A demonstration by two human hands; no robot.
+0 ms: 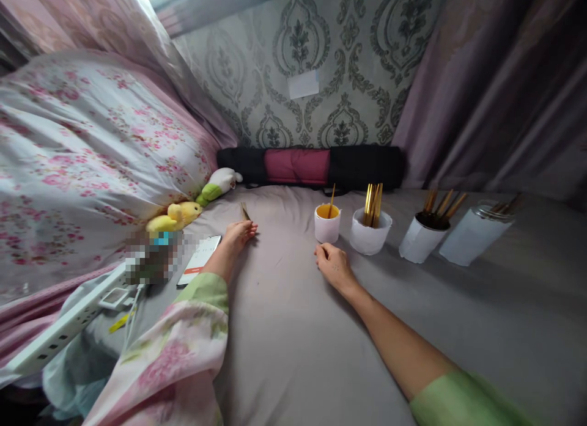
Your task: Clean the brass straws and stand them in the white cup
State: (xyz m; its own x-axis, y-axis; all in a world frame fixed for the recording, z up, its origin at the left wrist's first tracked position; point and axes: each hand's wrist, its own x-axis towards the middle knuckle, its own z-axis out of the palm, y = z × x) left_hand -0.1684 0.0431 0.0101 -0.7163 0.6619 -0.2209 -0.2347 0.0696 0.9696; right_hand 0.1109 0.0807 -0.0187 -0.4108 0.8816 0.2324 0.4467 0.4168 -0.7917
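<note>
My left hand (238,233) rests on the grey sheet (284,328), fingers closed round a small bundle of thin sticks (244,211) that pokes up from it. My right hand (331,263) lies curled on the sheet just in front of a white cup of yellow liquid (327,223) with one stick standing in it; I cannot make out anything in its fingers. To the right stand a white cup of gold sticks (370,228), a dark-filled cup of sticks (425,236) and a jar (474,232) wrapped in white.
A phone (200,259) lies by my left wrist. Plush toys (177,215) and a floral quilt (77,163) fill the left. A white power strip (68,319) runs at lower left. A black and pink roll (312,166) lies against the patterned wall.
</note>
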